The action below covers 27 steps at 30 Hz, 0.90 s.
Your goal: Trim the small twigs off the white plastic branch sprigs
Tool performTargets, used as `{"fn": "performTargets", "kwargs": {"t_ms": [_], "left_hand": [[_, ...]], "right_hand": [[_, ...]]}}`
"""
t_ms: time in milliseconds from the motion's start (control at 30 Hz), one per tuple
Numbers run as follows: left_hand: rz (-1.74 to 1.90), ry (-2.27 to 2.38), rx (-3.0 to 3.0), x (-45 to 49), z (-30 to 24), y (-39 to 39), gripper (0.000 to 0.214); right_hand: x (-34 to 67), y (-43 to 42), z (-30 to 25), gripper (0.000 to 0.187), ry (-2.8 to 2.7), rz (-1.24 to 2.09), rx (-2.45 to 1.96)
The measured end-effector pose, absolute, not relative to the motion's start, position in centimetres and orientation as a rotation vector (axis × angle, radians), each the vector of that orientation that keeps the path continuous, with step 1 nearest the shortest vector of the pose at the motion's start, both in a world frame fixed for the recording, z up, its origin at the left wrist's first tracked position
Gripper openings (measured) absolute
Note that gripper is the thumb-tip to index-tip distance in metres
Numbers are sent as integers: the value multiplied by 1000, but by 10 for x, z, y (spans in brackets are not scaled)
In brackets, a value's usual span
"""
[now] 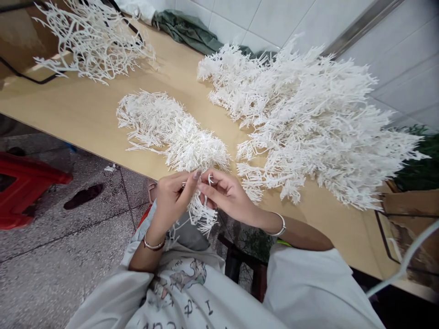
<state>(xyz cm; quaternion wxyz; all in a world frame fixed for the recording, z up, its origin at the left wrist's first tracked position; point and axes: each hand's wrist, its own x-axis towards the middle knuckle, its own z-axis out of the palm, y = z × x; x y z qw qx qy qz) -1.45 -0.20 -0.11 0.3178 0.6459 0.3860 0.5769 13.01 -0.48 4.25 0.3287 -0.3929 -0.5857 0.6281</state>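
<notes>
Both hands meet at the table's near edge over a bunch of white branching plastic sprigs (pixel 203 214), whose tips hang down toward my lap. My left hand (pixel 175 195) is closed, thumb and index finger pinching the bunch near its top. My right hand (pixel 228 194) has its fingers curled together around a small white sprig (pixel 210 179) beside the left thumb. Just beyond the hands lies a long heap of similar white sprigs (pixel 171 130) on the tabletop. How the pieces join between the fingers is hidden.
A large pile of white sprigs (pixel 308 114) covers the right of the wooden table (pixel 85 123). Looser white stems (pixel 99 43) stand at the back left. A red stool (pixel 30 187) and a dark shoe (pixel 83 196) are on the floor. A cardboard box (pixel 411 205) sits right.
</notes>
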Motion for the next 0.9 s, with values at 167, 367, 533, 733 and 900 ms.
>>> {"fn": "performTargets", "kwargs": {"t_ms": [167, 367, 533, 733, 900], "left_hand": [[1460, 821, 1497, -12, -4, -7, 46], [1365, 696, 779, 6, -2, -15, 55], [1328, 653, 527, 15, 2, -18, 51], [1312, 659, 498, 18, 2, -19, 50], [1359, 638, 680, 7, 13, -16, 51]], "right_hand": [[129, -5, 39, 23, -1475, 1752, -929], [129, -9, 41, 19, -1405, 1855, -800], [128, -13, 46, 25, -1331, 1826, -843], [131, -16, 39, 24, -1337, 1785, -859], [136, -19, 46, 24, -1317, 1605, -813]]}}
